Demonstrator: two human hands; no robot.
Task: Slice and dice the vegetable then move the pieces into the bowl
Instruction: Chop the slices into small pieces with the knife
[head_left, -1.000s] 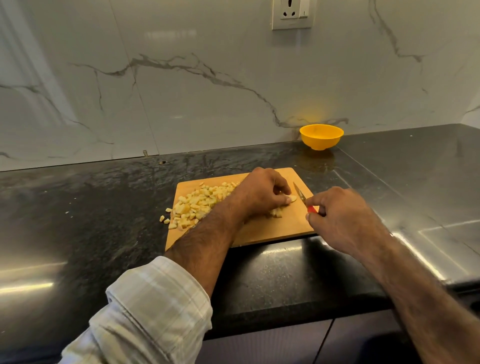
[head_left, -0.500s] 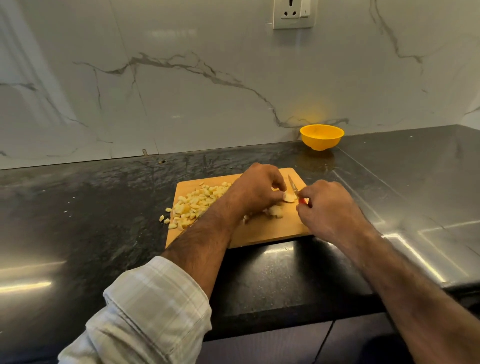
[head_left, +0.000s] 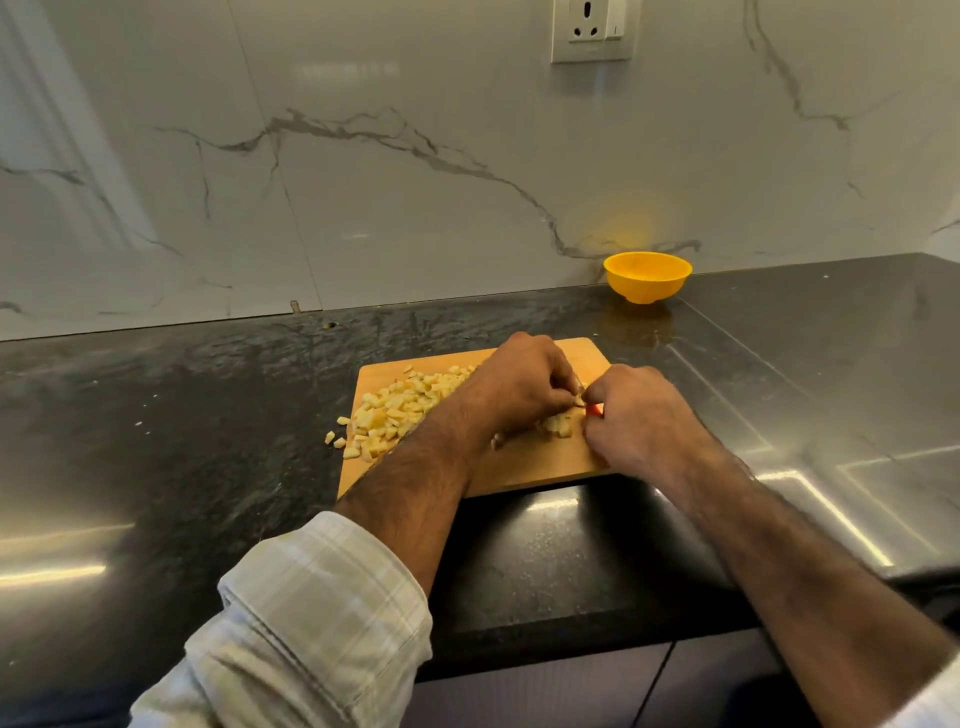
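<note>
Wooden rectangular cutting board (head_left: 524, 470) lies on the black speckled stone counter (head_left: 182, 415), carrying a heap of pale yellow diced vegetable pieces (head_left: 400, 410) at its left end and a smaller cluster of cubes (head_left: 558, 425) between the hands; the left hand (head_left: 514, 389) has its fingers curled down over the last uncut bit, which is itself hidden; the right hand (head_left: 631, 415) is clenched round a red-handled knife (head_left: 595, 410), its blade almost wholly covered. The risk, as I judge it, is a nicked fingertip, since the hands nearly touch and the remnant is small; pieces may also roll away, as a few cubes (head_left: 335, 439) already lie off the board's left edge. Counted: one board; one knife; one round orange plastic bowl (head_left: 647, 278) standing well apart by the marble wall; two hands; dice too many to count.
</note>
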